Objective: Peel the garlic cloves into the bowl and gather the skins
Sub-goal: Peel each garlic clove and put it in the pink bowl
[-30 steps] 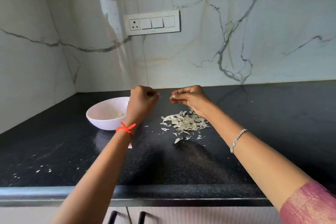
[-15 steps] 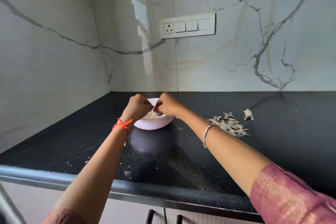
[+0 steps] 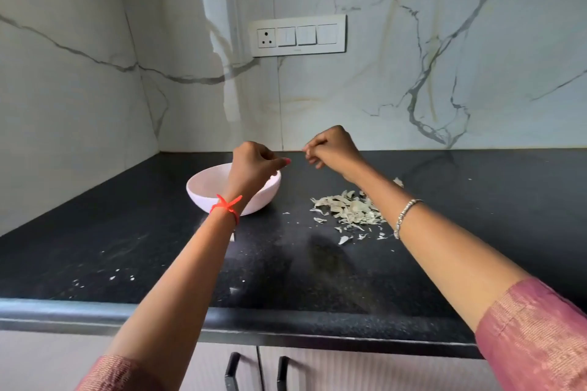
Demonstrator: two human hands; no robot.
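Both hands are being held raised above the black counter [image 3: 127, 232], toward its back edge, with a small gap being left between them. The left hand [image 3: 254, 168] is being held over the right side of the white bowl [image 3: 206, 194], its fingers curled in tightly and one pink-nailed fingertip being pointed toward the right hand [image 3: 333, 149], whose fingertips are being bunched together. Whether anything is being pinched in either hand cannot be told. The bowl, round, plain and glossy, is being carried by the counter near its back left corner, and its contents are being hidden by the left wrist. The garlic skins [image 3: 349, 209], thin, papery and pale cream, are being shown as a loose heap right of the bowl and apart from it, partly under the right forearm, with stray flakes being scattered toward the front edge.
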